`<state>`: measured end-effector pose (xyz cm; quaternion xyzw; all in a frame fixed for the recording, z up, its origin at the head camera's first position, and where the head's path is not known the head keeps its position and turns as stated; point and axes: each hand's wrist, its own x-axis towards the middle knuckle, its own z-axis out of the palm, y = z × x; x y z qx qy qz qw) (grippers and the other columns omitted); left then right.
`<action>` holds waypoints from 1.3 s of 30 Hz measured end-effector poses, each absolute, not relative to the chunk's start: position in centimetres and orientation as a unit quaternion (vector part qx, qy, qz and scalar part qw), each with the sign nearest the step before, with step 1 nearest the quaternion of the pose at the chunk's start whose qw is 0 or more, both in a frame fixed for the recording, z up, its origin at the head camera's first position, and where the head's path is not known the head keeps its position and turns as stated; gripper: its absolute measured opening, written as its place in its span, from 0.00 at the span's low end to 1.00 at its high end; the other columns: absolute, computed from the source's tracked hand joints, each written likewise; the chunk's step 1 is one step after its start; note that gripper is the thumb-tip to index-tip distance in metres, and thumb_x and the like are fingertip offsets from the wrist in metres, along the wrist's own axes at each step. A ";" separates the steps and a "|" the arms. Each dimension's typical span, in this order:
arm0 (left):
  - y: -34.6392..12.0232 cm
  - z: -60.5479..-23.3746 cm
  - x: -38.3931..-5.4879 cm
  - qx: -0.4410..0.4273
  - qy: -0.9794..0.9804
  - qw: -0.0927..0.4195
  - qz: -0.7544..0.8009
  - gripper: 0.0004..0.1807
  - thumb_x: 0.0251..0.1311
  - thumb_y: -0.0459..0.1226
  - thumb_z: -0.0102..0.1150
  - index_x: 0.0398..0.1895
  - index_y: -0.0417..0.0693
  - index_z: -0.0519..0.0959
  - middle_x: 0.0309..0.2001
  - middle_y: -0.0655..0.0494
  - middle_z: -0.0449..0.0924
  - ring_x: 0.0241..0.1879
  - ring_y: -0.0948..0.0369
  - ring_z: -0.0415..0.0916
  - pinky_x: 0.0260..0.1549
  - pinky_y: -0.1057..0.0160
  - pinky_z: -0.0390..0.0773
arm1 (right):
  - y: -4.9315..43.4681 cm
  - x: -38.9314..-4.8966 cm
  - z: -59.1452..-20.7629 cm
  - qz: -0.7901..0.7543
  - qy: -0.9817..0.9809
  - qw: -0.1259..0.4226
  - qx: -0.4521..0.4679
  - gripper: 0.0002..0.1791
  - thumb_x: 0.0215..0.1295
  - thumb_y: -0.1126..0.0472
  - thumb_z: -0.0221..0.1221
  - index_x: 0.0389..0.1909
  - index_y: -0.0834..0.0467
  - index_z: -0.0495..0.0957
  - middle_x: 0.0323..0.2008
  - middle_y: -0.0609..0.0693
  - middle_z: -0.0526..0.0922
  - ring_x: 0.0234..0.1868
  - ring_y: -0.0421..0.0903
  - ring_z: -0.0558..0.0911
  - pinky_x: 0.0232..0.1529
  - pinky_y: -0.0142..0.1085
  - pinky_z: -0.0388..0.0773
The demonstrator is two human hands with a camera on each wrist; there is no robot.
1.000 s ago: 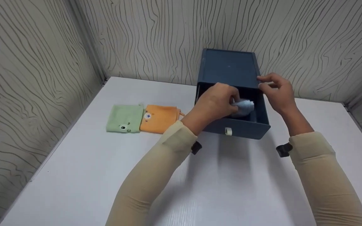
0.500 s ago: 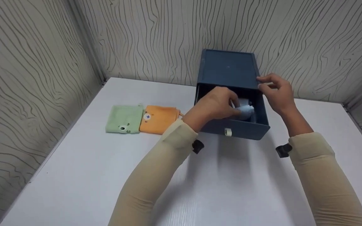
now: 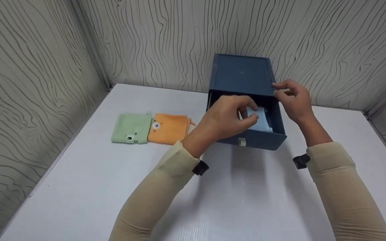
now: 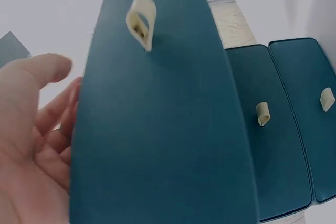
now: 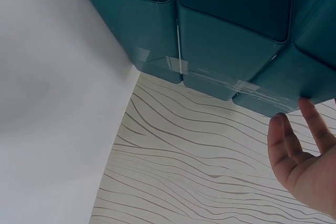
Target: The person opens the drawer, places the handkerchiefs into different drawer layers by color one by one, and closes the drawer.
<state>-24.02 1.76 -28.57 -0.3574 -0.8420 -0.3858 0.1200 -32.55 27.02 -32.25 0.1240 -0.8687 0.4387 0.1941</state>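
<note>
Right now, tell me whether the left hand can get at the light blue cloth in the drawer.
Likely yes: the drawer stands open, the left hand hangs over it holding nothing, and I see nothing lying on the light blue cloth.

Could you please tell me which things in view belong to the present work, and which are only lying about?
In the work:
- light blue cloth, inside the open drawer
- drawer unit, touched by the right hand

Lying about, though possibly also meant for the drawer:
- green cloth
- orange cloth

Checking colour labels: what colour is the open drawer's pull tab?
The pull tab is cream, best seen in the left wrist view.
</note>
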 end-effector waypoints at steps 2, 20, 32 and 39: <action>1.5 -28.8 -23.4 -0.367 -0.829 0.144 -0.396 0.09 0.60 0.41 0.59 0.42 0.51 0.81 0.28 0.62 0.79 0.25 0.70 0.71 0.26 0.75 0.72 | 27.0 -32.5 -32.2 0.437 -0.869 0.197 0.124 0.14 0.66 0.58 0.55 0.49 0.56 0.81 0.52 0.49 0.80 0.39 0.29 0.77 0.39 0.24 0.73; 0.3 -32.4 -20.0 -0.374 -0.817 0.194 -0.393 0.11 0.58 0.42 0.61 0.43 0.51 0.80 0.22 0.63 0.79 0.22 0.73 0.72 0.27 0.79 0.72 | 26.9 -32.5 -32.1 0.441 -0.865 0.199 0.130 0.13 0.67 0.57 0.53 0.46 0.56 0.82 0.50 0.38 0.81 0.39 0.28 0.78 0.40 0.24 0.73; 0.8 -34.3 -19.9 -0.339 -0.852 0.210 -0.339 0.10 0.55 0.46 0.63 0.39 0.54 0.82 0.25 0.63 0.84 0.24 0.72 0.76 0.26 0.80 0.70 | 27.0 -32.5 -32.2 0.436 -0.867 0.202 0.132 0.13 0.67 0.57 0.54 0.47 0.56 0.81 0.51 0.42 0.81 0.39 0.28 0.78 0.40 0.24 0.73; 0.9 -34.9 -19.7 -0.318 -0.868 0.199 -0.326 0.09 0.54 0.47 0.64 0.36 0.55 0.82 0.28 0.63 0.85 0.27 0.73 0.78 0.28 0.80 0.72 | 26.9 -32.5 -32.2 0.439 -0.866 0.202 0.129 0.13 0.67 0.57 0.54 0.47 0.57 0.81 0.50 0.40 0.81 0.40 0.28 0.78 0.40 0.24 0.73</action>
